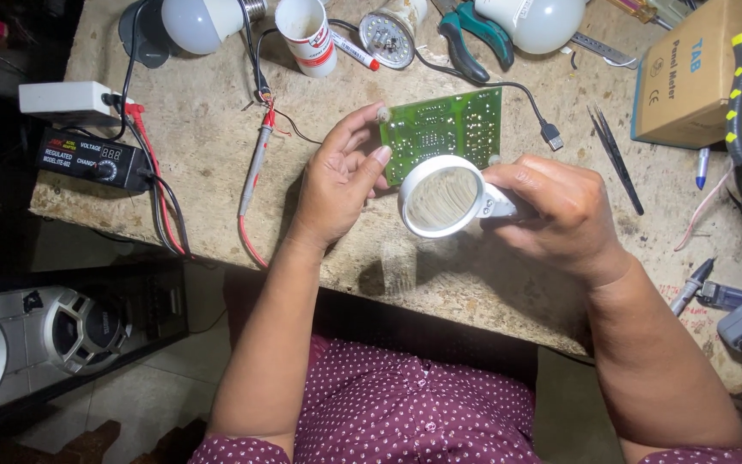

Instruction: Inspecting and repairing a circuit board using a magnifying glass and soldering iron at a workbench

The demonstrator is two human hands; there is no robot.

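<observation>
My left hand [337, 176] grips a green circuit board [447, 129] by its left edge, holding it solder side up above the worn bench. My right hand [560, 210] is closed around the handle of a white round magnifying glass [441, 197]. The lens hovers over the board's lower left corner, close to my left thumb. Both forearms reach in from the bottom, with maroon dotted sleeves at the frame's lower edge.
A red probe with lead [255, 163] lies left of my hand. A black power adapter [92, 159], bulbs [199, 21], a white cup [307, 34], green pliers [470, 34], tweezers [616, 155], a cardboard box [689, 73] and a USB cable [551, 135] crowd the bench.
</observation>
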